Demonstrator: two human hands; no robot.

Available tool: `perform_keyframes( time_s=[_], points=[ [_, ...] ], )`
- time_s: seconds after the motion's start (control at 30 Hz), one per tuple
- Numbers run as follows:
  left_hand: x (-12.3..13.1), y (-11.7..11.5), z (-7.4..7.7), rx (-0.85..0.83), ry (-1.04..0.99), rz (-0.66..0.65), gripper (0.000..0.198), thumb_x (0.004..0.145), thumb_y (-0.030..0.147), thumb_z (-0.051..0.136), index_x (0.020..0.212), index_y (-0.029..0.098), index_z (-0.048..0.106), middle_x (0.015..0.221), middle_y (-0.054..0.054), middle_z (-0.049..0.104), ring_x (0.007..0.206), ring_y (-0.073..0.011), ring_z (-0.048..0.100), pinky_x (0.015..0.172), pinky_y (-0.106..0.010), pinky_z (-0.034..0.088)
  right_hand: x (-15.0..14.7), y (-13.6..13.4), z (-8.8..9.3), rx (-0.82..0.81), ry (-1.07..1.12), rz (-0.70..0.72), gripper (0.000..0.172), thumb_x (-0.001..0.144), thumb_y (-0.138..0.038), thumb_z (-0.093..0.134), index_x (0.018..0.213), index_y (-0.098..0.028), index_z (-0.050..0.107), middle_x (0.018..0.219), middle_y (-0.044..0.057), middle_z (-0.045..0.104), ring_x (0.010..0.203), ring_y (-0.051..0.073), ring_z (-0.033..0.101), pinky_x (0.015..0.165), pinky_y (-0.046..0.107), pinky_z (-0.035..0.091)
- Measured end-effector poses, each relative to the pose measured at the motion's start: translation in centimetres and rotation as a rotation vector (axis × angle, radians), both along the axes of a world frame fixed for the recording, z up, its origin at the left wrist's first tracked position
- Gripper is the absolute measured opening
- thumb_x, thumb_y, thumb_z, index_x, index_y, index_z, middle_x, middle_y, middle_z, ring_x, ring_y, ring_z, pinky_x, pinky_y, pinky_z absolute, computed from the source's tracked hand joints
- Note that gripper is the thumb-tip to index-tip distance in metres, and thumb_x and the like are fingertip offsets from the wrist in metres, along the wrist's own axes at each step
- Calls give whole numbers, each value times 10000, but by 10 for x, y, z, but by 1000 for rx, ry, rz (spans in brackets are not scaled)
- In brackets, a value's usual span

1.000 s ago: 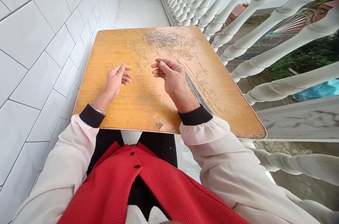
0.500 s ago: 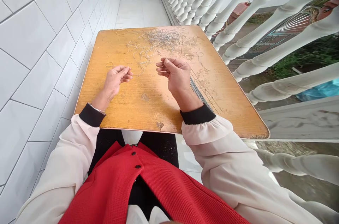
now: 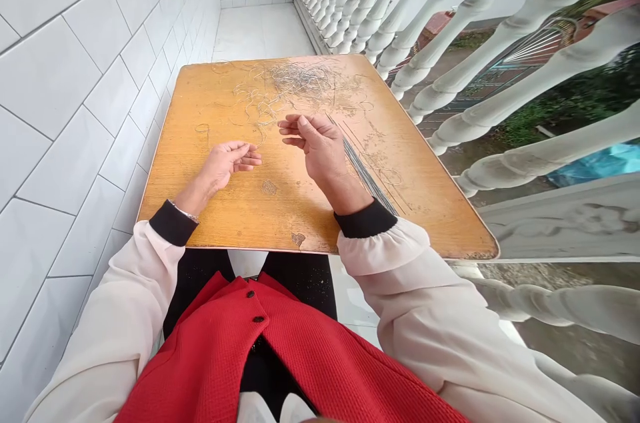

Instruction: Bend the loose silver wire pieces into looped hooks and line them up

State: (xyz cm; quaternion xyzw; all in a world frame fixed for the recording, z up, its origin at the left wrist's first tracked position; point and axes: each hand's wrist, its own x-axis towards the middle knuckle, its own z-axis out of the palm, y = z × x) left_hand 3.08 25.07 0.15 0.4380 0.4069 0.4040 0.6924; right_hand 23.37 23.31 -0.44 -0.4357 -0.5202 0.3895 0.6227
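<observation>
My left hand (image 3: 225, 166) rests low over the wooden tabletop (image 3: 200, 210), palm turned partly up, with relaxed fingers and nothing visible in them. My right hand (image 3: 315, 146) hangs above the table's middle, its fingers curled towards the thumb; any fine wire there is too thin to tell. Beyond both hands lies a tangled heap of thin silver wire (image 3: 300, 80), with loose curls of wire (image 3: 255, 106) trailing towards my hands. A bundle of straight thin metal rods (image 3: 363, 170) lies just right of my right wrist, partly hidden by it.
A white tiled wall (image 3: 90, 96) runs along the table's left side. White balusters (image 3: 500, 30) line the right, with a garden and buildings beyond. White floor tiles (image 3: 263, 30) show past the far edge. My red vest (image 3: 250, 350) and cream sleeves fill the bottom.
My left hand has moved right and turned more palm up, with its fingers straighter. My right hand has shifted slightly left. The view has tilted a little.
</observation>
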Motion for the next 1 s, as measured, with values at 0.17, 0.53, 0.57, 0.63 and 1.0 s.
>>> perform_keyframes(
  time_s=[0.17, 0.53, 0.57, 0.63, 1.0],
  points=[
    [0, 2, -4, -120, 10, -120, 217, 1003, 70, 527, 891, 88, 712, 638, -33, 731, 531, -56, 671, 518, -130, 465, -4, -4, 4, 65, -65, 61, 405, 889, -651, 679, 1012, -280, 782, 1151, 41, 786, 1070, 203, 722, 944, 377, 583],
    [6, -6, -5, -2, 247, -301, 175, 995, 171, 592, 926, 105, 739, 633, -48, 726, 473, -75, 627, 465, -165, 424, -12, -10, 10, 69, -195, -44, 217, 918, -460, 718, 897, -252, 779, 606, -27, 603, 553, 119, 569, 616, 278, 509],
    [6, -5, -4, 43, 263, -239, 194, 1001, 222, 604, 907, 110, 731, 646, -46, 726, 486, -79, 635, 476, -172, 435, -11, -10, 9, 76, -243, -63, 185, 919, -422, 716, 902, -252, 788, 600, -31, 593, 548, 118, 555, 613, 279, 497],
    [5, -2, -1, 142, 242, -88, 244, 998, 331, 628, 904, 127, 721, 685, -39, 731, 523, -81, 648, 490, -177, 444, -9, -9, 7, 91, -352, -70, 158, 921, -375, 701, 912, -256, 804, 590, -36, 589, 544, 121, 543, 623, 286, 487],
    [-10, 4, 23, 358, 198, 144, 165, 925, 291, 735, 840, 152, 709, 747, -7, 748, 523, -36, 585, 465, -159, 370, -16, -16, 2, 169, -737, 158, 187, 912, -178, 646, 892, -249, 818, 706, -2, 711, 633, 150, 617, 717, 307, 475]
  ],
)
